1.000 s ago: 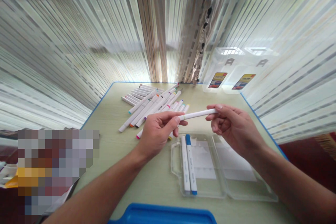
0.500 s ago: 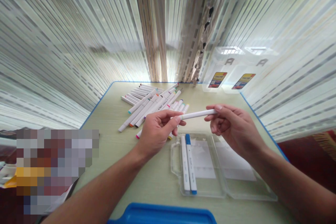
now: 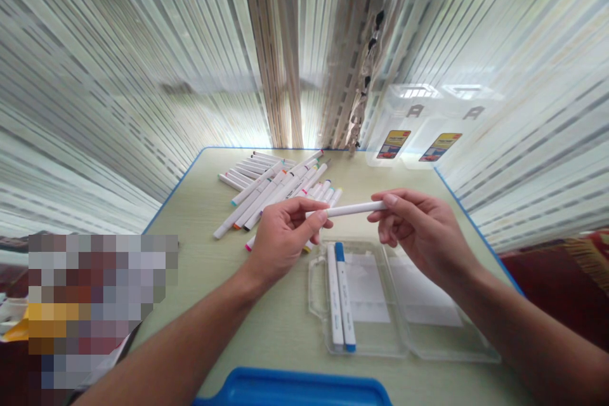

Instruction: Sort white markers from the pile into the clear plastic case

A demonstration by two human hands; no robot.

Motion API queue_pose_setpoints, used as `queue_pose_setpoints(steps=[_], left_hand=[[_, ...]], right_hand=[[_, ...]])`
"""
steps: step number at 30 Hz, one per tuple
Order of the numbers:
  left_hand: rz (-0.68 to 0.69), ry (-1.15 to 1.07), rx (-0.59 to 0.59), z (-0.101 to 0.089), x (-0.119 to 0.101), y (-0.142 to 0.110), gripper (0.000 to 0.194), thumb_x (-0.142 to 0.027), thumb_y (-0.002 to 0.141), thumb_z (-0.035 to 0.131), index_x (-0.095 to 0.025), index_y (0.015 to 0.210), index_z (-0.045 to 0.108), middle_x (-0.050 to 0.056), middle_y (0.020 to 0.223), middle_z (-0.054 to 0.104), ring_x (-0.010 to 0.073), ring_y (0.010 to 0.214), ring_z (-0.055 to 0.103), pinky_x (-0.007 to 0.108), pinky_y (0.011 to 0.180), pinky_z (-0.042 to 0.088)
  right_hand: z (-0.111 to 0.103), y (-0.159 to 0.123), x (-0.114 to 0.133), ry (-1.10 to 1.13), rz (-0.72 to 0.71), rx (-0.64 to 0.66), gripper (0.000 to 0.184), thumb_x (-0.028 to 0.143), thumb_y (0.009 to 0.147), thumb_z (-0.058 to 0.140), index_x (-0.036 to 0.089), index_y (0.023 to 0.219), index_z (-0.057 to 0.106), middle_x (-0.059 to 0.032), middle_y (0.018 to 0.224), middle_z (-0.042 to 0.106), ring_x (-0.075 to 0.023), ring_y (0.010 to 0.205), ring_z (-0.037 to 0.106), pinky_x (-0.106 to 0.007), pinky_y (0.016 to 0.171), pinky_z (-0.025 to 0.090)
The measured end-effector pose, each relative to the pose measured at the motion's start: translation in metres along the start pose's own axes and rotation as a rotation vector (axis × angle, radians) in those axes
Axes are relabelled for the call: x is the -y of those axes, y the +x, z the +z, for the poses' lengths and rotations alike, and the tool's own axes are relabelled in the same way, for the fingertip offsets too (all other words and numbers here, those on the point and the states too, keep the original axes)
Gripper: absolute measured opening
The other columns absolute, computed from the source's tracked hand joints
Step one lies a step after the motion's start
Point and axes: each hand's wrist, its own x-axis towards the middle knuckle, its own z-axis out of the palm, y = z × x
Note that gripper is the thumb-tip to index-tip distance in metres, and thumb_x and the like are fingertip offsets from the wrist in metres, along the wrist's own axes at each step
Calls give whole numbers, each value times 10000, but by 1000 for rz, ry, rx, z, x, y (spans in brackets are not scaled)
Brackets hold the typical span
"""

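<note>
I hold the white marker [image 3: 356, 209] between left grip [image 3: 284, 236] and right grip [image 3: 421, 221], each pinching one end — presumably for steadiness — with the open case [image 3: 380, 341] at its five o'clock.

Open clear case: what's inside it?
A blue-ended marker and pale marker, side by side in its left half. White sheets show too, inside or beneath unclear. The right hand and forearm hide part of the right half.

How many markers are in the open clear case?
2, side by side in the left half of the case: the pale-ended marker on the left, the blue-capped marker right of it. The right forearm covers part of the other half, possibly hiding more.
</note>
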Motion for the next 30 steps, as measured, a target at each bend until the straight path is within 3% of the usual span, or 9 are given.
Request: queue_pose_setpoints(steps=[9,15,21,25,30], left_hand=[[9,16,-16,-1,1,0,233,-272,775,813,-91,898,733,31,701,734,60,518,578,154,487,462],[1,46,28,0,-1,-1,211,-256,787,801,-91,902,741,32,699,738,57,511,571,150,479,456],[-7,100,102,4,-2,-4,164,-223,811,772,-99,917,760,29,687,733,59,526,586,141,479,449],[-5,167,134,5,2,-7,198,-256,818,774,-119,961,778,-2,593,674,69,529,597,142,496,445],[17,196,201,5,4,-10,253,-284,854,734,-105,1028,778,42,670,722,102,581,653,175,545,496]], right_hand=[[-5,2,-6,-90,-31,57,165,303,800,818,172,883,763,-51,697,756,-102,450,628,-180,408,443],[-4,-1,-3,-414,-78,66,204,290,714,874,161,842,779,-19,602,712,-96,471,599,-171,433,444],[3,-6,1,-723,-197,76,194,350,764,820,160,789,789,-36,628,727,-124,512,608,-203,451,439],[2,-9,-1,-823,-245,113,223,386,781,806,163,781,790,-57,712,774,-154,573,664,-226,505,479],[1,-11,-1,-911,-293,126,215,377,760,832,166,748,793,-36,665,764,-142,551,651,-222,498,451]])
